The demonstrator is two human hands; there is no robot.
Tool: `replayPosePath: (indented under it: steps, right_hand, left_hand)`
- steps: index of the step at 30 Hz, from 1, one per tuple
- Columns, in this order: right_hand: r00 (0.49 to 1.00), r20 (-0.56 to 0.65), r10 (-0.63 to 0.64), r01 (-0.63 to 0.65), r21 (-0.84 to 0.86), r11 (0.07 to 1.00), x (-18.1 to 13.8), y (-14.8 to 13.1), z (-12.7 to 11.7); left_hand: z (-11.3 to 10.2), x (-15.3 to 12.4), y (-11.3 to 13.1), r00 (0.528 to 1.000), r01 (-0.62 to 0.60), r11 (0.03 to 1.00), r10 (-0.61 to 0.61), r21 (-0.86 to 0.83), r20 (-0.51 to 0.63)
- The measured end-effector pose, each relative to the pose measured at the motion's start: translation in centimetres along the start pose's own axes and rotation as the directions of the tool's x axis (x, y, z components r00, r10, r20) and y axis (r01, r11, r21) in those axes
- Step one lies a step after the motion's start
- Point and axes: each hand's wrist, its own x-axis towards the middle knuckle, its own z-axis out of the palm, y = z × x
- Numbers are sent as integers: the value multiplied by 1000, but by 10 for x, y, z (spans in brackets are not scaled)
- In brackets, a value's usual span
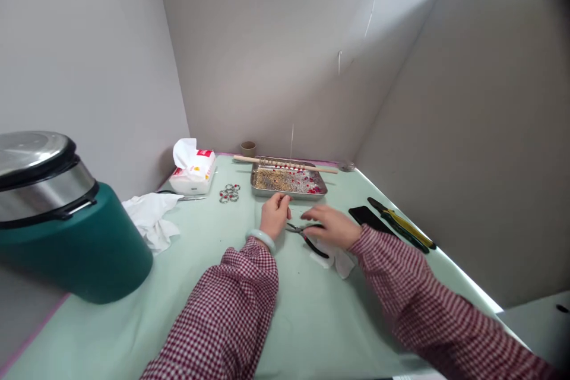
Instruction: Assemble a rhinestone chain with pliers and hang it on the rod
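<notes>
My left hand (275, 215), a pale bangle (262, 238) on its wrist, is closed in a pinch just in front of the metal tray (289, 193). Whatever sits between its fingertips is too small to name. Over a pair of pliers (299, 230) with dark handles is my right hand (333, 225), slightly blurred, thumb and fingers apart. Its thumb is at the upper handle; I cannot tell whether it touches. Gold, clear and red beads (278, 180) fill the tray. A wooden stick (320, 170) wound with beaded wire lies across the tray's far side.
Several beaded rings (230, 193) lie left of the tray. Farther left are a tissue pack (195, 178), crumpled tissue (154, 217) and a large green flask (89, 237). On the right lie a black phone-like slab (370, 218) and larger pliers (403, 227). Grey partitions (276, 59) enclose the table.
</notes>
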Motion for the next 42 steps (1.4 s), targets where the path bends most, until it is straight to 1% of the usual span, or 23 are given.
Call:
replayPosePath:
  steps: [1,2,3,5,7,9,11,15,17,20,24,26,27,29,31,32,35,37,39,42]
  right_hand:
    - [1000,-16,-19,19,1,1000,-9,-9,12]
    - [998,-70,-2,1,-16,1000,-16,-17,23]
    - [991,-132,36,-41,-34,999,-20,-24,33]
    - [961,-246,126,-140,-40,989,-23,-33,48]
    - [943,-290,166,-183,-32,983,-20,-37,55]
    - [940,-294,174,-189,-21,982,-15,-36,55]
    - [936,-298,190,-200,-2,980,-11,-30,49]
    - [895,-346,283,-290,32,956,-6,-4,31]
    - [873,-356,333,-345,32,938,-3,10,27]
    - [850,-342,401,-419,23,908,2,22,33]
    - [828,-333,451,-471,23,882,3,20,40]
    - [830,-325,453,-470,32,882,-4,16,35]
    - [840,-309,447,-458,38,888,-9,13,33]
    - [882,-235,409,-409,52,911,-21,6,29]
    - [931,-127,342,-339,46,940,-31,-4,32]
    - [937,-123,326,-327,12,945,-35,-10,35]
    - [907,-223,358,-386,-94,918,-34,-22,51]
    - [902,-251,351,-389,-117,914,-26,-21,57]
    - [907,-254,336,-374,-118,920,-14,-14,59]
    - [899,-284,333,-375,-108,921,3,-3,52]
  left_hand:
    - [0,-1,0,1000,-7,1000,7,-1,-13]
    - [-1,-2,1,1000,-14,1000,14,-2,-26]
    - [-1,-3,1,999,-20,1000,20,-3,-38]
    - [-2,-5,2,998,-30,1000,29,-3,-56]
    - [-4,-7,2,997,-38,999,38,-4,-69]
    - [-5,-9,3,995,-48,999,47,-7,-84]
    - [-6,-12,5,993,-59,998,57,-12,-103]
    - [-9,-17,9,989,-73,997,68,-31,-133]
    - [-10,-17,12,990,-65,996,57,-54,-131]
    - [-11,-18,17,994,-38,993,27,-107,-104]
    - [-11,-21,18,999,-4,986,-5,-168,-50]
    - [-11,-22,17,1000,9,983,-13,-186,-17]
    - [-11,-22,16,1000,14,981,-14,-194,-1]
    - [-10,-22,14,1000,20,978,-15,-208,26]
    - [-10,-19,12,999,30,975,-20,-219,46]
    - [-9,-18,11,998,35,974,-23,-225,54]
    - [-7,-16,10,997,48,968,-31,-248,71]
    - [-6,-16,11,996,57,962,-36,-266,81]
    - [-6,-16,12,995,71,956,-47,-285,91]
    - [-6,-15,12,993,96,945,-67,-312,101]
